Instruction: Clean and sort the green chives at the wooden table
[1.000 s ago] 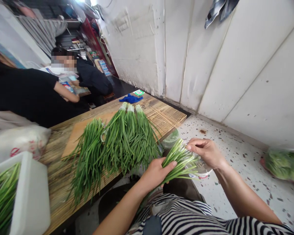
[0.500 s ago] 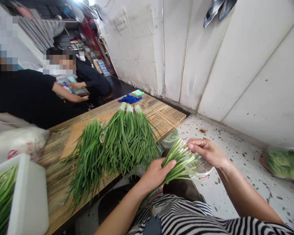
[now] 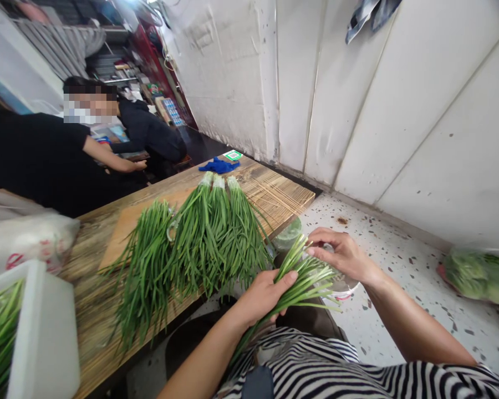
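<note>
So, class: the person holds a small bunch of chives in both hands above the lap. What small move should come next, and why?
Probably lay the held chives on the wooden table beside the tied bunches. The left hand grips the stalks, and the right hand pinches near their pale ends. The bunches already on the table lie side by side with their pale ends together, and bare wood shows to their right.

A wooden surface (image 3: 95,299) runs from lower left to centre frame. On it lie a cutting board (image 3: 122,233) under bunches of green chives (image 3: 199,235), a blue cloth (image 3: 218,165) at the far end, a white plastic bag (image 3: 25,238) and a white foam box (image 3: 41,338) at left.
</note>
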Available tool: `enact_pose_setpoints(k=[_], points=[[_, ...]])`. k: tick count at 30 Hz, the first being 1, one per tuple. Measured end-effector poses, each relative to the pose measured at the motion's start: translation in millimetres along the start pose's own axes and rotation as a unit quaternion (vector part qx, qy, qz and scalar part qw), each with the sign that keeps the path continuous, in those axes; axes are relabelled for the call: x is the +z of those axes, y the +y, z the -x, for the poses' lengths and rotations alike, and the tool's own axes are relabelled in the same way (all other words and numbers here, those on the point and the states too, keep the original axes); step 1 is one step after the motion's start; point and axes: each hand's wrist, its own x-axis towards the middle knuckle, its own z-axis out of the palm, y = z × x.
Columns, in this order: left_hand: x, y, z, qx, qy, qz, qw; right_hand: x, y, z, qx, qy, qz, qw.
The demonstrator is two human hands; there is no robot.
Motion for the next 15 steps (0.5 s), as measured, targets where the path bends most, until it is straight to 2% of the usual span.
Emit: enact_pose_setpoints(k=[3,6,15], points=[[-0.6,0.5,1.0,-0.01,-0.005,0.006,1.0,5.0,-3.3,-3.2,0.025,-0.046,-0.053,0.997],[-1.1,2.0,2.3,-0.014,-0.005,0.011,1.0,7.5,-3.5,-3.3,0.045,-0.051,-0.081,0.994],[0.6,2.1,2.7,-0.007,0.002,-0.01,1.0,7.5,-3.5,-3.7,0.049,-0.074,-0.065,0.994]])
